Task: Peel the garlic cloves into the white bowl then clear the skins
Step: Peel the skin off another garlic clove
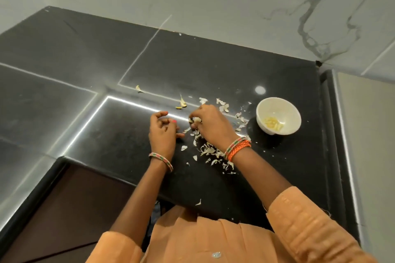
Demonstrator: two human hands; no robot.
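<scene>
On the black tabletop [267, 177], the right hand [210, 124] pinches a clump of garlic skins [195, 120]; the left hand [163, 132] hovers loosely curled, holding nothing. Peeled cloves [273, 124] sit in the white bowl [278, 115], so clearing seems underway; next, gather the scattered skins [211, 151].

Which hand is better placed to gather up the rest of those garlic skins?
The right hand, probably. Its fingers already pinch some skins, and most loose skins lie under it. The left hand holds nothing, beside the pile.

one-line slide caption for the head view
Right hand gathers garlic skins on the black counter; peeled cloves in the white bowl.
</scene>
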